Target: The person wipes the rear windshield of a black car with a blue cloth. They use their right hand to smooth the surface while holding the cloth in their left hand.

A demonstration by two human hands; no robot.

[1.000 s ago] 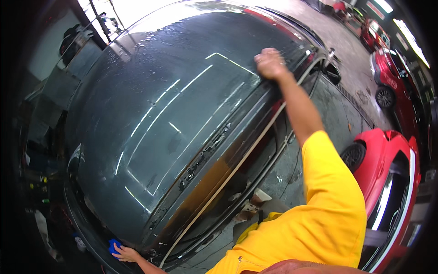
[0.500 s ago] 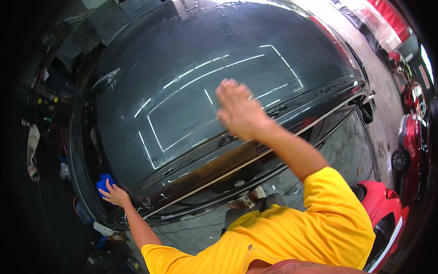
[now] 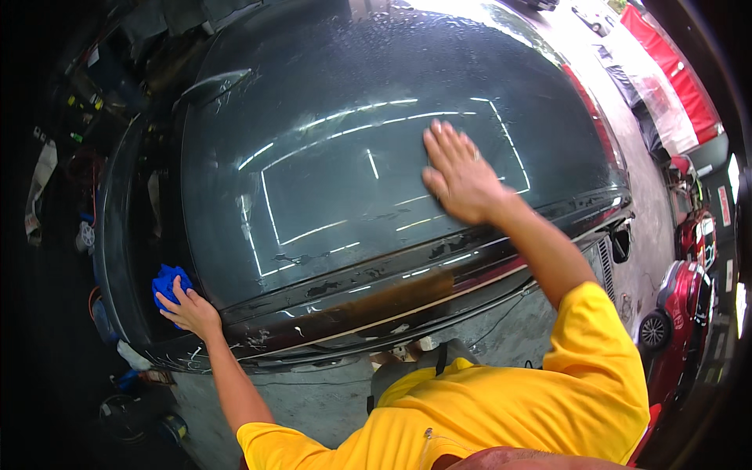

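A dark, glossy car roof (image 3: 345, 176) fills the middle of the head view, with bright light strips mirrored in it. My right hand (image 3: 464, 174) lies palm down over the roof, fingers stretched and a ring on one of them. Whatever is under the palm cannot be seen. At the left end of the car, my left hand (image 3: 188, 309) has its fingers curled over a bunched blue cloth (image 3: 167, 283). That cloth is by the dark glass just past the roof's left edge. Water beads (image 3: 392, 35) cover the roof's far part.
Along the near side of the roof runs a dark rail (image 3: 376, 280), wet in patches. A red car (image 3: 675, 313) stands at the right. Red and white sheeting (image 3: 666, 74) hangs at the far right. Dim clutter, including a white bucket-like object (image 3: 86, 235), is on the left.
My right hand has slid to the right across the roof. My left hand stays on the blue cloth near the left end of the car. The view has shifted slightly.
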